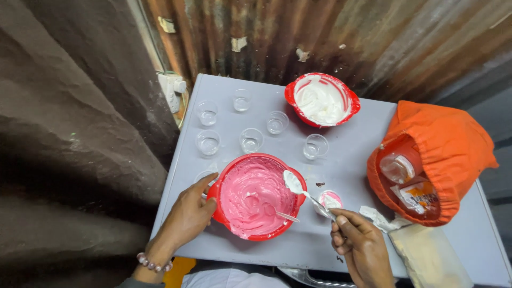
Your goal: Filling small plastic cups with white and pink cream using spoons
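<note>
Filling looks barely begun: right hand [361, 246] grips white spoon [298, 188], left hand [188, 213] clasps red bowl of pink batter [256, 197]; one small cup [329, 201] holds pink, six clear plastic cups [250, 140] wait.

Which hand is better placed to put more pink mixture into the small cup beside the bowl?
The right hand. It holds the spoon, loaded with white cream, between the red bowl and the small cup. The left hand grips the bowl's rim.

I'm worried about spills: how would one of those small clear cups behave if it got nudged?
The clear cups look thin, small and empty, so one would probably slide or tip at a light touch. They stand close together on the smooth grey table, so one knocked cup might bump its neighbours. Squeezed, it would likely flex.
</note>
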